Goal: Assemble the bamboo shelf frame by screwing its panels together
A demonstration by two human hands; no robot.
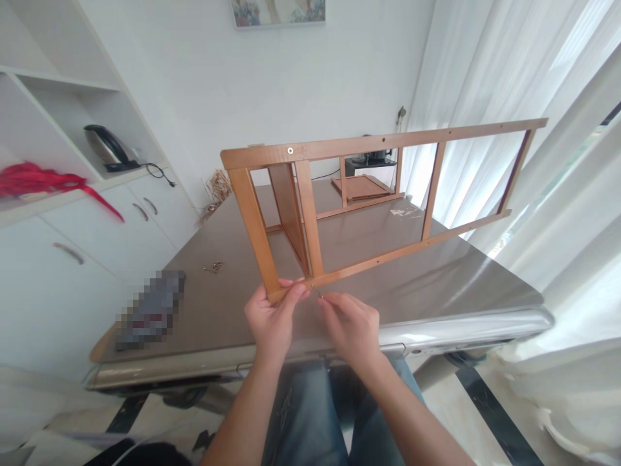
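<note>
"Your table (369, 252) spreads before you, and your wooden frame (434, 191) stands over its middle, a lower corner above the table's near side."

"Its wooden panel (290, 213) is left of the table's centre. And your hands?"

"Over the table's near side. Your left hand (272, 317) curls closed around that corner; your right hand (356, 320) is nearly closed, thumb and fingers pinched."

"On what?"

"You have small metal pieces (214, 266) lying on the table's left, but between those fingertips is one thin metal bit (317, 293), too small to identify."
</note>
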